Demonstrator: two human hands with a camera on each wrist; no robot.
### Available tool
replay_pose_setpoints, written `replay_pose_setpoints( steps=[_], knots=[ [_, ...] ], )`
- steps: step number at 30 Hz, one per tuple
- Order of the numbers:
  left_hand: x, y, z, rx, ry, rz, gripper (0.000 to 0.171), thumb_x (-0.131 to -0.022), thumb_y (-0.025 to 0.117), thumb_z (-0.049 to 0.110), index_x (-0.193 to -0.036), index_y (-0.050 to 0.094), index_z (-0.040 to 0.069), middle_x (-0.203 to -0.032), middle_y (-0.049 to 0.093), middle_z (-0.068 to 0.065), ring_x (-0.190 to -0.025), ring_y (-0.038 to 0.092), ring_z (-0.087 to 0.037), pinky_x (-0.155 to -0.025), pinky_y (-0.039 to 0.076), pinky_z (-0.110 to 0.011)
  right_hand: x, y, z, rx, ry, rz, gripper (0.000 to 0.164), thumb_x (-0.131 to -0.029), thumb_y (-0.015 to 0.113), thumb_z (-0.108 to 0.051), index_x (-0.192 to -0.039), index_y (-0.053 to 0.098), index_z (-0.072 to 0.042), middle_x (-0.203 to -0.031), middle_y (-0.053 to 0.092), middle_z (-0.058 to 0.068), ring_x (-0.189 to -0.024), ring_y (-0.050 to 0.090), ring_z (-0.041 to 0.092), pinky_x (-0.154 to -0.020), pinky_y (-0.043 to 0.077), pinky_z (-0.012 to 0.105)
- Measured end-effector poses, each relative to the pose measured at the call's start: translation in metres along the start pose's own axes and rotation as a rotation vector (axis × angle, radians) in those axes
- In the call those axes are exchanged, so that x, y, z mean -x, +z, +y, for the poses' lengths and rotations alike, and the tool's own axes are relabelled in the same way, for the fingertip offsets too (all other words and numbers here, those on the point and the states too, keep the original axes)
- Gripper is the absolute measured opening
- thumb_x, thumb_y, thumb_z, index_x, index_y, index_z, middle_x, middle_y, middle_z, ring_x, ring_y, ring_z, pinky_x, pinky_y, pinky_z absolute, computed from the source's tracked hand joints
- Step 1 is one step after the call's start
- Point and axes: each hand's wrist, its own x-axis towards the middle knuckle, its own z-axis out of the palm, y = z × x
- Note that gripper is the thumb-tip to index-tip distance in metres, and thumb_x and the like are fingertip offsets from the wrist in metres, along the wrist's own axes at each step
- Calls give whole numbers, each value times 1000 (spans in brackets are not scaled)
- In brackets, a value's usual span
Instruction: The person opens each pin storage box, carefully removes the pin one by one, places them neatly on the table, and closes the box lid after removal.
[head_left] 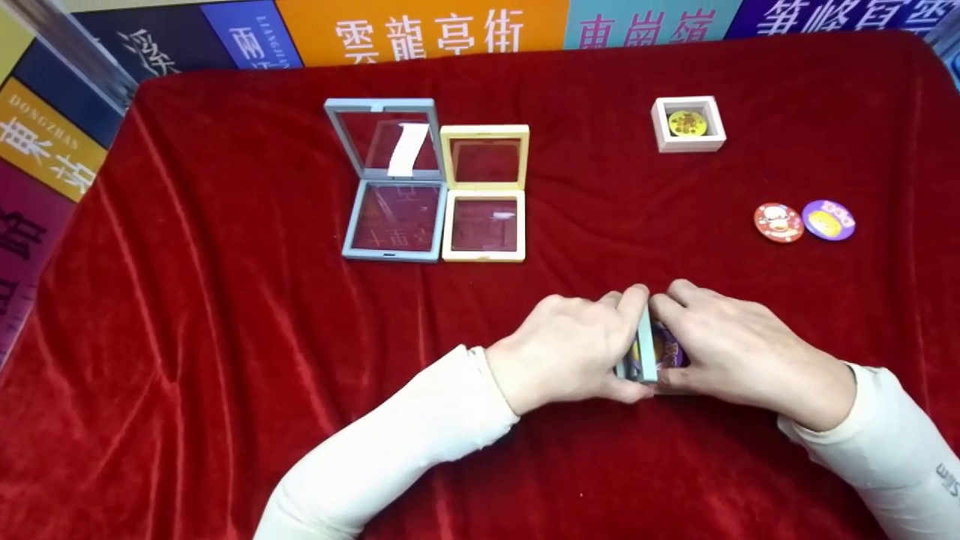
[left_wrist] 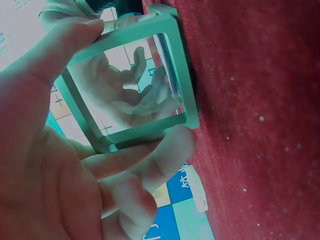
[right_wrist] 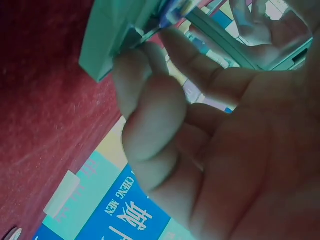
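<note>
A mint-green display frame [head_left: 647, 349] with a clear window stands on edge between both hands, partly folded open. My left hand [head_left: 566, 349] grips one half at its edges, thumb on one side and fingers on the opposite one; the left wrist view shows that green rim [left_wrist: 181, 70] face on. My right hand [head_left: 750, 352] holds the other half, its fingers bent against the green edge [right_wrist: 100, 45] in the right wrist view. Between the halves a purple round badge [head_left: 669, 351] shows, mostly hidden by the fingers.
Two opened frames, blue-grey [head_left: 352, 217] and cream [head_left: 484, 256], stand side by side at back left. A white box frame [head_left: 690, 146] holding a yellow disc is at back right. Nearer lie a red badge [head_left: 778, 223] and a purple-and-yellow badge [head_left: 829, 220]. Red cloth [head_left: 225, 300] covers the table.
</note>
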Motion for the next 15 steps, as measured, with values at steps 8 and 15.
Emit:
replay_pose_setpoints(
  steps=[8, 15],
  knots=[
    [1, -1, 0, 11, -9, -19, 87, -73, 64, 67, -133, 38, 9, -101, 64, 4, -68, 65, -12, -56, 53, -28, -1, -9, 13, -6, -1, -18, 38, -62, 79, -31, -92, 60, -18, -86, 52, -3, -67, 48, 9, -53, 39, 28],
    [2, 1, 1, 18, -14, -42, 86, -72, 65, 68, -130, 37, 10, -99, 62, 6, -65, 63, -11, -54, 52, -27, 3, -21, 65, -43, 154, 11, 46, -65, 82, -29, -103, 62, -12, -95, 63, 5, -81, 58, 18, -63, 44, 37]
  ],
)
